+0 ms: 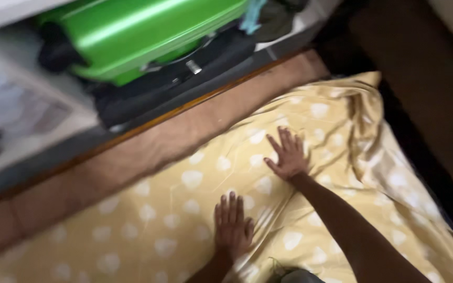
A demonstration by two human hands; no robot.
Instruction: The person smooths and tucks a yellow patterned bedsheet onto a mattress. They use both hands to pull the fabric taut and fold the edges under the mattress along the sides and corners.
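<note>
Yellow bedsheet (184, 209) with white blotches lies spread over the bed, both the left hand (233, 226) and right hand (288, 154) pressed flat and open on it, grasping nothing, so the bunched far-right folds could drag and wrinkle again under uneven pressure.

Yellow sheet (184, 209) with pale white blotches, spread flat over the bed. Smooth toward the near left; bunched and creased at the far right corner.
</note>
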